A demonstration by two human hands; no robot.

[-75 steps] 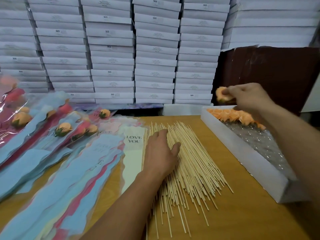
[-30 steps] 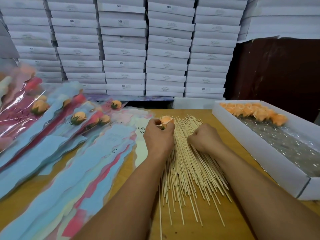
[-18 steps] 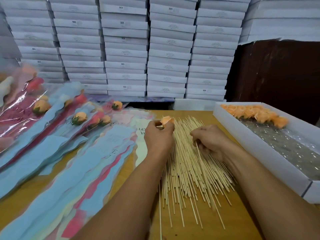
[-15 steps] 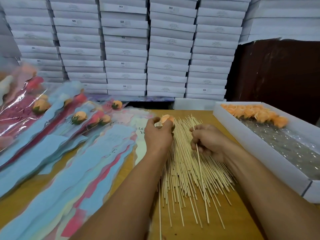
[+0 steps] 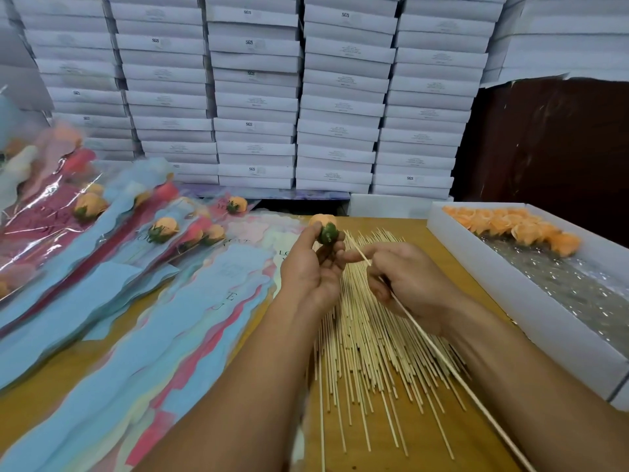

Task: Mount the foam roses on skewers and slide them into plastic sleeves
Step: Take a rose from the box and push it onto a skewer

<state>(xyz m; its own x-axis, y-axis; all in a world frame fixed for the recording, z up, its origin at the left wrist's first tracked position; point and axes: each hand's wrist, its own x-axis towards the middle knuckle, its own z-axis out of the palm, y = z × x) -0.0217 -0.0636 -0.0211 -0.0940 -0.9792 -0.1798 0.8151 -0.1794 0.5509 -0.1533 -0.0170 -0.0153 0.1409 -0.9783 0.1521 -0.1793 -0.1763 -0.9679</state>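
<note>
**A:** Where's the rose right now?

**B:** The left hand (image 5: pixel 311 267) pinches the orange foam rose (image 5: pixel 325 228) between thumb and fingers, raised above the far end of the skewer pile (image 5: pixel 371 335), with its green base turned toward the camera.

**A:** And the other hand?

**B:** The right hand (image 5: pixel 408 284) has its fingers curled round a single skewer (image 5: pixel 439 352). The stick runs diagonally from the lower right up to a tip just beside the rose's green base; whether the tip actually touches the base I can't quite tell.

**A:** What surrounds them?

**B:** The loose skewers fan out on the wooden tabletop (image 5: pixel 442 447) under both hands. To the left lie overlapping plastic sleeves (image 5: pixel 190 321) in blue and pink, and farther left, finished sleeved roses (image 5: pixel 163 229). To the right sits a white box (image 5: pixel 531 301) with more orange roses (image 5: pixel 510 226) at its far end on bubble wrap. Stacked white boxes (image 5: pixel 255 97) fill the back.
</note>
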